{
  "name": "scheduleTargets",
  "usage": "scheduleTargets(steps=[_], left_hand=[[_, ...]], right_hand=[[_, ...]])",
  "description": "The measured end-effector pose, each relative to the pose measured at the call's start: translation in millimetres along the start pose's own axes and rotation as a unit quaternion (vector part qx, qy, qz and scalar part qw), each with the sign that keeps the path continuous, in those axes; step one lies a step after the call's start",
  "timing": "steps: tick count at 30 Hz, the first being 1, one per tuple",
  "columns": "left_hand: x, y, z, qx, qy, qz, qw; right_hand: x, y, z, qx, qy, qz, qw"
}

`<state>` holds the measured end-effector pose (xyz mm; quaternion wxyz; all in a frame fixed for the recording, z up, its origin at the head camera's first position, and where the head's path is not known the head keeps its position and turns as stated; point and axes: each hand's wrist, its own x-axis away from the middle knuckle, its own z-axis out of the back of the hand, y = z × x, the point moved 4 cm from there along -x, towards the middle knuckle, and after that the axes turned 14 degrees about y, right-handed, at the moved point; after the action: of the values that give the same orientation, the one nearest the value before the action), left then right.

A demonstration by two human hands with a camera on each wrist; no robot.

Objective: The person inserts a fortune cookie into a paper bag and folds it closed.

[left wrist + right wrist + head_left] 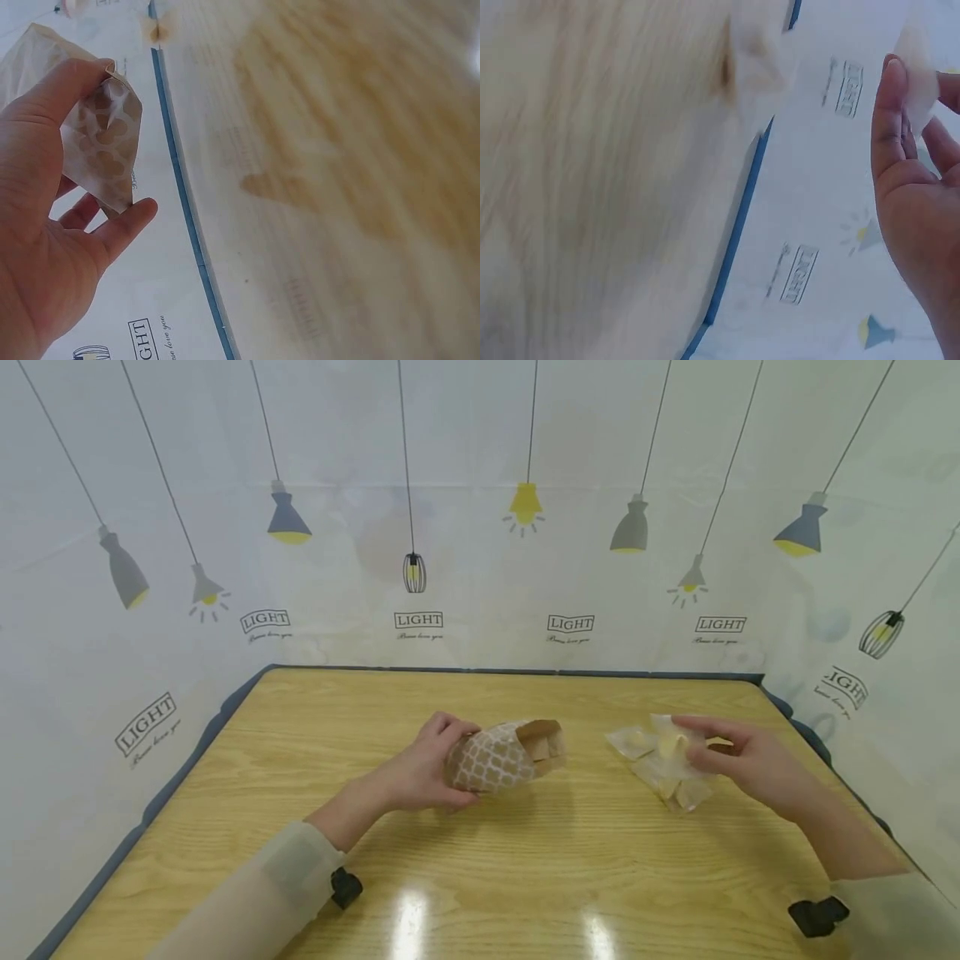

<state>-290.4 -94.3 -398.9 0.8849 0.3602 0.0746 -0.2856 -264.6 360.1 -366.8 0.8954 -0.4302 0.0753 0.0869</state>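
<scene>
Brown paper printed with a white lattice makes up the small tube-like bag (487,764) in the person's left hand (420,770), thumb on one side and fingers on the other. Taking the far table edge as twelve o'clock, the bag lies at three o'clock from that hand. Its long axis runs a touch above the line from nine to three, closed end in the palm, open mouth (546,745) turned towards the other hand. From where I stand I cannot tell what, if anything, lies inside.

Across a short gap, the right hand (765,772) reaches in from four o'clock, thumb and fingers narrowed in a pinch on a clear, crinkled film packet with something pale yellow in it (672,748). That packet sits at about ten o'clock from the hand. More see-through packets (633,741) lie close by, at its nine and six o'clock; they overlap so much that I cannot count them, nor say whether they touch the pinched one.

The relation that matters, I judge, is mouth to packet: the mouth lies at nine o'clock from the pinched packet, nearly level and apart from it. The right hand is nearer the packets; only the left touches the bag.
</scene>
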Motion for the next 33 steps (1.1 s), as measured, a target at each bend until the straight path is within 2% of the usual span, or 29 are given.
scheduleTargets(steps=[5,16,25,33], left_hand=[[-0.9,0.5,0.7,-0.005,0.003,0.001,1.0000],[-1.2,0.8,0.0,-0.006,0.008,-0.004,0.9999],[-1.3,2.9,-4.9,0.001,0.002,-0.001,1.0000],[-2.9,8.0,-7.0,0.007,-0.008,-0.022,0.9997]], right_hand=[[0.7,-28.9,-20.6,-0.040,-0.006,0.004,0.9992],[-2.4,-77.2,-55.4,-0.078,-0.023,0.014,0.9966],[-14.4,-98.9,-85.7,-0.082,-0.046,0.013,0.9955],[-20.3,-111.5,-95.0,-0.068,-0.042,0.034,0.9962]])
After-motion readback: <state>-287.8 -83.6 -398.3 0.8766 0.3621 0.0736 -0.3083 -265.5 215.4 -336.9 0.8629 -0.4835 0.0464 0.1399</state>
